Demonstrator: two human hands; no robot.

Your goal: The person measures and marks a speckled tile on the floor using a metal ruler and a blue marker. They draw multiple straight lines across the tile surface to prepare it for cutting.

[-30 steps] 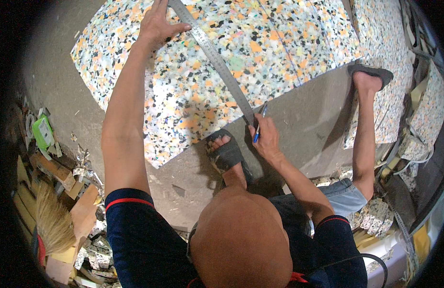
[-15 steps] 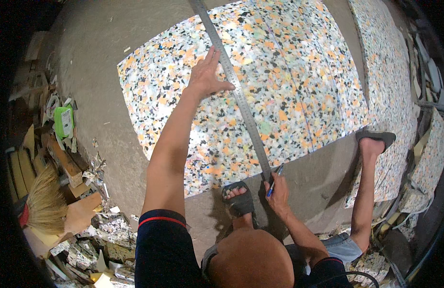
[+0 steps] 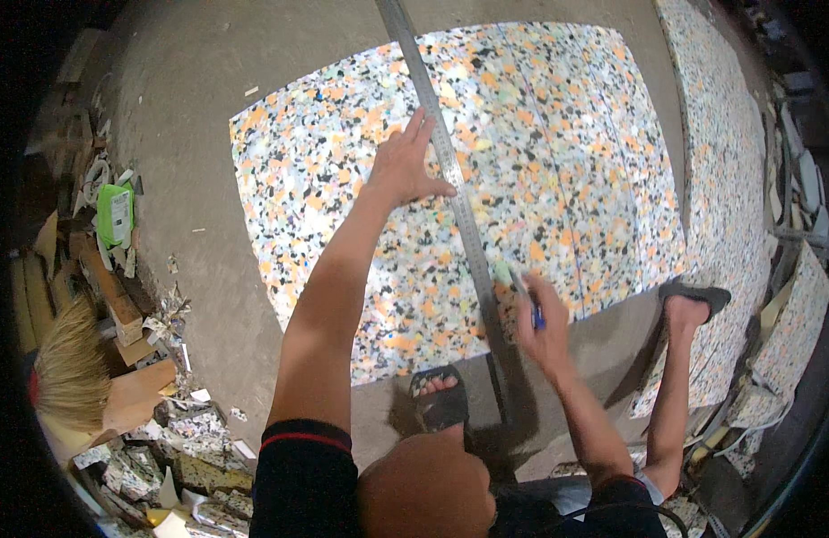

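A large speckled foam sheet (image 3: 316, 206) in white, orange and black lies flat on the floor. Across it, from the far side to beyond its near edge, runs a long metal ruler (image 3: 469, 229). My left hand (image 3: 403, 169) rests on the sheet with fingers stretched out, its fingertips and thumb touching the ruler's left side. To the right of the ruler, over the sheet's near edge, my right hand (image 3: 546, 332) is closed around a blue pen (image 3: 537, 316), tip pointing up and left. Lines drawn along the sheet show to the right of the ruler.
A second speckled foam sheet (image 3: 724, 170) lies along the right, with my sandalled foot (image 3: 693, 305) at its edge. Foam offcuts (image 3: 782, 341) are heaped beyond it. At the left are a straw broom (image 3: 74, 368), a green packet (image 3: 115, 215) and piled scraps (image 3: 190, 430).
My right hand has lifted away from the ruler's near end and moved up and right with the pen. My left hand stays at the ruler. The whole view has shifted slightly.
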